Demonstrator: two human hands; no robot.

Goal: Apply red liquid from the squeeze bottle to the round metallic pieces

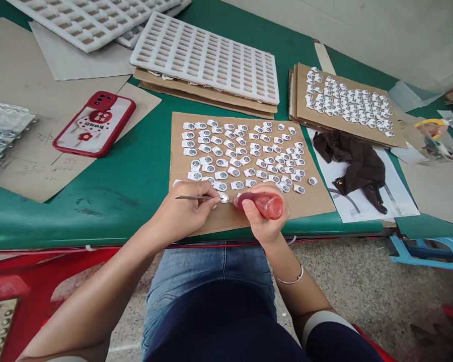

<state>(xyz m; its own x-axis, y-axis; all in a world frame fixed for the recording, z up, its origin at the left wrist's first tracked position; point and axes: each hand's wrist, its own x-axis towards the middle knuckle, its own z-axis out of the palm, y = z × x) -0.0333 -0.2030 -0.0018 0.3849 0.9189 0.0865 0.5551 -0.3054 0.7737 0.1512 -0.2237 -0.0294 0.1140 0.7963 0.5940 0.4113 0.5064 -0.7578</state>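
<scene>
My left hand (186,206) is closed around a slim metal tool (192,197), perhaps tweezers. At its fingertips is a small round white piece with a dark ring (224,198), probably pinched there. Wrapped in my right hand (266,226) is a small red squeeze bottle (271,206), its narrow tip pointing left, close to that piece. Both hands rest over the near edge of a cardboard sheet (177,151). Rows of similar white pieces with round silvery-dark faces (235,162) lie on the sheet; my hands hide some of the nearest.
A white gridded tray (207,55) sits on stacked cardboard behind. A second cardboard stack (302,75) at right carries more pieces. Brown cloth (358,161) lies on white paper. A red-cased phone (96,123) is at left. A blue stool (426,251) stands below right.
</scene>
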